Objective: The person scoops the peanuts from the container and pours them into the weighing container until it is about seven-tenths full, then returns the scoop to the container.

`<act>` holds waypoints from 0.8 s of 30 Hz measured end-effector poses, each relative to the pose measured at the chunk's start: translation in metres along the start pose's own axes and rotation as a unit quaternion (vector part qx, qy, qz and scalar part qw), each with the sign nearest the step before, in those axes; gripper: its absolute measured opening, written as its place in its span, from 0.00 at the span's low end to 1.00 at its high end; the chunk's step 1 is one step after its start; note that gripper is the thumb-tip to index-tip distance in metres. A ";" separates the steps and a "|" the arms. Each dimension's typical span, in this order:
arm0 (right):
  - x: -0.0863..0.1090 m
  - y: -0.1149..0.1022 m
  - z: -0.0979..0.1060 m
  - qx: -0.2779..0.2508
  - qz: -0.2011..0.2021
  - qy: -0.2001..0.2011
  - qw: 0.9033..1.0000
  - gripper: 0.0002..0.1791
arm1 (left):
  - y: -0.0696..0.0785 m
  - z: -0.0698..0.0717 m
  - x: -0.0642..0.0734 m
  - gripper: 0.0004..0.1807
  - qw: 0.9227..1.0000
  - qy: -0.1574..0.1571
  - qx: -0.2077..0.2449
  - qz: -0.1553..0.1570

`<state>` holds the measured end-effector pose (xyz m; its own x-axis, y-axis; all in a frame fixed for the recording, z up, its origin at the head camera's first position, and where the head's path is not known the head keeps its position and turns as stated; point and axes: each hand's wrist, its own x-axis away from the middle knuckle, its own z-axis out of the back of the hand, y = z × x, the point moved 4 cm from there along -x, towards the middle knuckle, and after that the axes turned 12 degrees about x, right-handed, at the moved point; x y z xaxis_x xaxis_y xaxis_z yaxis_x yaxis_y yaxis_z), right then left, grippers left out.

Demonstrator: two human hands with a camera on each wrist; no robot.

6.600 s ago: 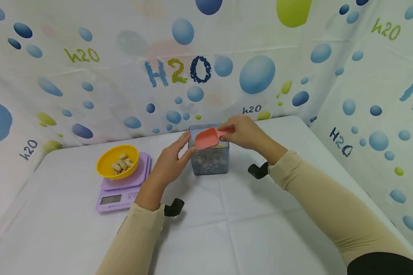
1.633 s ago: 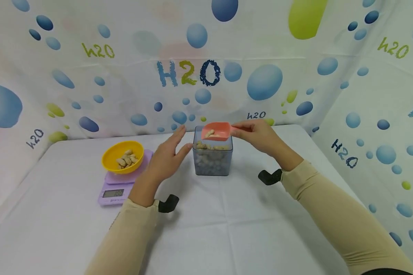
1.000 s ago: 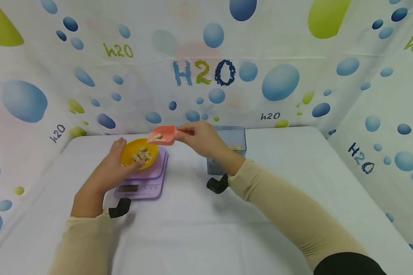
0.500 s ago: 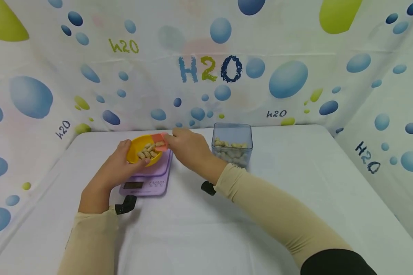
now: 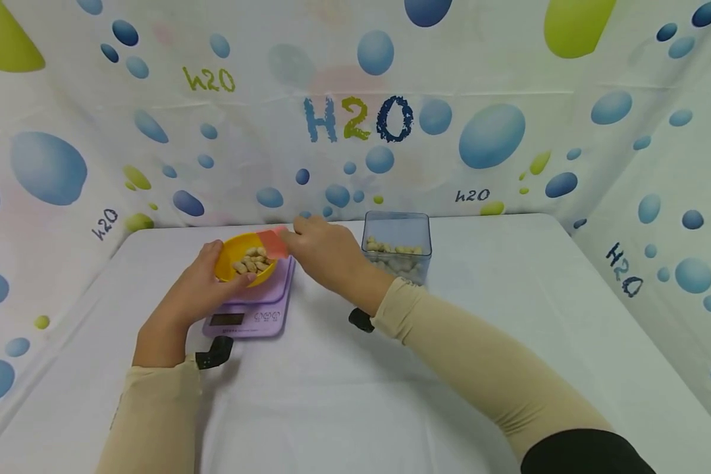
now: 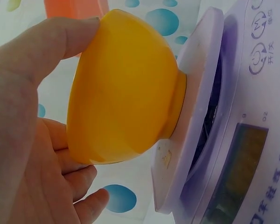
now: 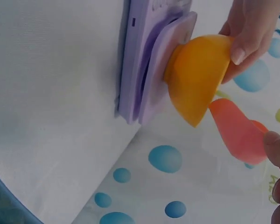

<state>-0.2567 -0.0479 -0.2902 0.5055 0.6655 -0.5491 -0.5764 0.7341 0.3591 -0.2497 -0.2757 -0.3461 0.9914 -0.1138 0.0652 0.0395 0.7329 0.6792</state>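
A yellow bowl (image 5: pixel 225 257) sits on the platform of a purple kitchen scale (image 5: pixel 272 296), with several unshelled peanuts (image 5: pixel 253 261) inside it. My left hand (image 5: pixel 198 289) holds the bowl by its rim, thumb (image 6: pixel 72 35) on the near side and fingers on the far side. Pinched by its handle in my right hand (image 5: pixel 328 257) is a coral-pink scoop (image 5: pixel 274 242), tipped over the bowl's right rim. In the right wrist view the scoop (image 7: pixel 238 133) slopes down to that rim. No peanuts show in the scoop now.
A clear bluish square container (image 5: pixel 397 230) with more peanuts stands right of the scale, behind my right forearm. White cloth (image 5: pixel 332 408) covers the table. A bubble-printed backdrop (image 5: pixel 355 131) rises behind and at both sides.
The scoop has come left from the container with peanuts and tilted, and they have slid into the bowl. My left hand has moved from beside the container to the bowl's rim.
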 end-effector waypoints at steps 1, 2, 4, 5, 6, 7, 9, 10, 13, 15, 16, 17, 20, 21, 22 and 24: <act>0.001 0.003 0.002 -0.005 -0.005 -0.004 1.000 0.15 | 0.001 -0.001 0.000 0.60 1.000 0.001 -0.001 0.000; 0.003 0.007 0.005 -0.017 -0.013 -0.007 1.000 0.15 | 0.002 -0.001 -0.001 0.61 1.000 0.001 -0.003 0.001; 0.007 0.020 0.010 -0.053 -0.036 -0.021 0.998 0.16 | 0.005 -0.001 -0.001 0.60 1.000 0.007 -0.007 -0.002; 0.010 0.028 0.014 -0.069 -0.049 -0.033 0.996 0.17 | 0.007 -0.001 0.000 0.60 1.000 0.012 -0.008 -0.006; 0.014 0.037 0.017 -0.088 -0.064 -0.048 0.993 0.19 | 0.010 -0.001 0.000 0.60 1.000 0.019 -0.010 -0.013; 0.018 0.047 0.020 -0.108 -0.080 -0.063 0.989 0.20 | 0.013 0.000 0.001 0.59 0.999 0.026 -0.009 -0.020; 0.028 0.069 0.025 -0.138 -0.112 -0.093 0.980 0.22 | 0.022 -0.001 0.002 0.56 0.998 0.039 -0.002 -0.040; 0.034 0.081 0.027 -0.147 -0.126 -0.106 0.975 0.22 | 0.028 -0.003 0.001 0.55 0.998 0.043 0.005 -0.053; 0.053 0.116 0.033 -0.170 -0.159 -0.127 0.964 0.21 | 0.050 -0.013 -0.002 0.50 0.994 0.047 0.021 -0.092; 0.066 0.136 0.035 -0.172 -0.170 -0.136 0.961 0.20 | 0.066 -0.024 -0.006 0.48 0.993 0.039 0.024 -0.107; 0.072 0.145 0.035 -0.171 -0.175 -0.144 0.959 0.20 | 0.074 -0.030 -0.009 0.48 0.993 0.032 0.024 -0.113; 0.078 0.152 0.035 -0.166 -0.177 -0.150 0.958 0.20 | 0.083 -0.038 -0.012 0.47 0.992 0.024 0.022 -0.118; 0.091 0.165 0.033 -0.141 -0.169 -0.180 0.959 0.20 | 0.107 -0.063 -0.023 0.46 0.991 -0.001 0.020 -0.135; 0.094 0.167 0.033 -0.128 -0.161 -0.191 0.960 0.19 | 0.115 -0.072 -0.028 0.45 0.989 -0.009 0.025 -0.145; 0.095 0.168 0.033 -0.114 -0.148 -0.198 0.962 0.18 | 0.122 -0.081 -0.032 0.44 0.987 -0.016 0.029 -0.155; 0.096 0.166 0.033 -0.081 -0.120 -0.210 0.967 0.15 | 0.134 -0.098 -0.039 0.41 0.983 -0.027 0.039 -0.175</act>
<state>-0.2825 0.1426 -0.2585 0.8338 0.5000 -0.2342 -0.4859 0.8659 0.1187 -0.2707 -0.1070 -0.3292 0.9104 -0.3875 -0.1453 0.3656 0.5886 0.7210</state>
